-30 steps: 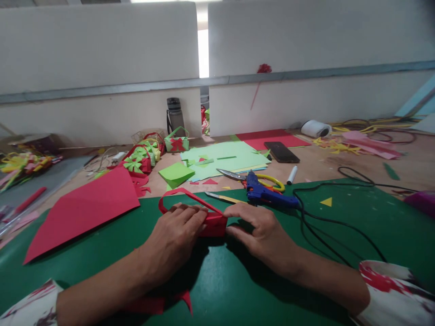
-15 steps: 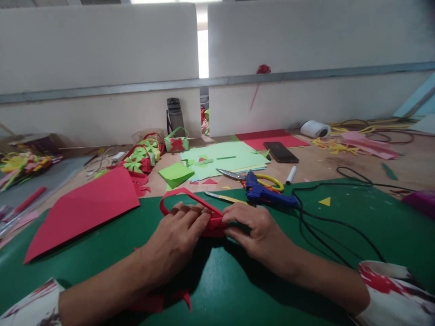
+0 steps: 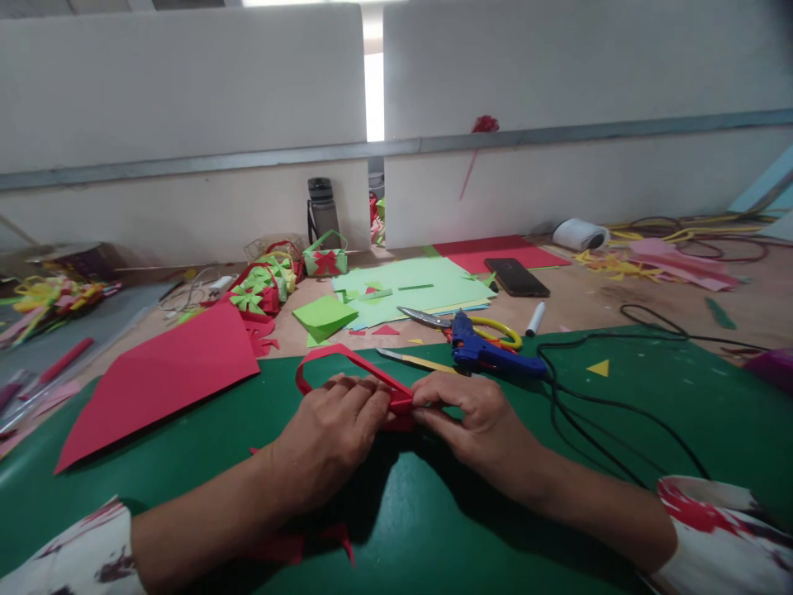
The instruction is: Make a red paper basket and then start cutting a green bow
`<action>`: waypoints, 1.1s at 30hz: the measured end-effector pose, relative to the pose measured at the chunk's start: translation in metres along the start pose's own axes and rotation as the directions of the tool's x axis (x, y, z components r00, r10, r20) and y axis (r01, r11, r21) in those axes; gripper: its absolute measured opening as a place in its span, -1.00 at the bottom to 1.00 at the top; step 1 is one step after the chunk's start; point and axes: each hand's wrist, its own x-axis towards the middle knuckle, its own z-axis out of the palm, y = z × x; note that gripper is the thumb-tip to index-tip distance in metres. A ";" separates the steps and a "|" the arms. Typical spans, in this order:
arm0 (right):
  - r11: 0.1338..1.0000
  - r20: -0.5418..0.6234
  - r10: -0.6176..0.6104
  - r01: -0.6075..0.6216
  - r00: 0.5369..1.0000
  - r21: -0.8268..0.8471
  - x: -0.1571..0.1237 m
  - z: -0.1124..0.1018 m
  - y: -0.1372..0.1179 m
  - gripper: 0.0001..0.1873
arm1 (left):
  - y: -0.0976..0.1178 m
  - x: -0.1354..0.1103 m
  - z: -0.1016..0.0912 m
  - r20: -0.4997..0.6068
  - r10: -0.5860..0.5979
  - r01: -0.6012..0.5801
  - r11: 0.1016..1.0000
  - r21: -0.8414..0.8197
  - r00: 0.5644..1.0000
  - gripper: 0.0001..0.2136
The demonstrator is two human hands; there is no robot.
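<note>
- The red paper basket (image 3: 401, 405) was held over the green mat (image 3: 471, 537), to the near left of the blue glue gun (image 3: 496, 355); its strap handle (image 3: 347, 354) was looped up towards the left.
- The body of the basket was covered in large part by the left hand (image 3: 334, 430), whose fingers were kept close together and bent over it; the exact placing of the fingertips could not be told.
- The right end of the basket was pinched between thumb and forefinger of the right hand (image 3: 477, 413), just nearer than the glue gun.
- A craft knife (image 3: 421, 362) was seen just left of the glue gun, and scissors (image 3: 427, 317) just behind it.
- A black cable (image 3: 595, 335) was strewn to its right, where a yellow triangle (image 3: 600, 368) was also seen.
- A large red sheet (image 3: 167, 376) was spread well to its left.
- A phone (image 3: 517, 277) was placed beyond it.
</note>
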 end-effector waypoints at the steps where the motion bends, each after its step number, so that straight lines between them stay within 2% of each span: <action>1: 1.000 0.004 0.006 -0.006 1.000 0.002 0.000 0.000 0.000 -0.89 | 0.000 0.000 -0.001 0.015 0.009 -0.009 1.000 0.008 1.000 -0.81; 6: 0.999 0.009 0.045 -0.045 0.999 0.026 0.001 -0.001 -0.001 -0.87 | 0.003 0.000 -0.007 0.112 0.072 -0.085 0.990 0.112 0.991 -0.71; 12: 0.996 -0.011 0.067 -0.066 0.998 0.053 0.001 -0.002 -0.001 -0.87 | 0.006 -0.006 -0.006 0.176 0.040 -0.066 0.988 0.143 0.984 -0.76; 19: 0.993 0.045 -0.115 0.114 0.992 0.032 0.000 -0.009 -0.001 -0.87 | 0.006 -0.010 -0.003 0.220 0.040 -0.065 0.992 0.109 0.975 -0.73; 25: 0.995 -0.074 0.058 -0.063 0.996 -0.075 -0.001 -0.013 0.000 -0.90 | 0.008 -0.009 -0.008 0.227 0.037 -0.056 0.995 0.081 0.973 -0.72; 31: 0.991 -0.007 0.105 -0.105 0.994 -0.083 0.001 -0.012 -0.001 -0.89 | 0.008 -0.007 -0.005 0.237 0.017 -0.031 0.998 0.057 0.971 -0.76; 33: 0.988 0.027 0.130 -0.127 0.991 -0.088 0.001 -0.012 -0.001 -0.81 | 0.008 -0.007 -0.005 0.221 0.016 -0.031 0.997 0.065 0.975 -0.76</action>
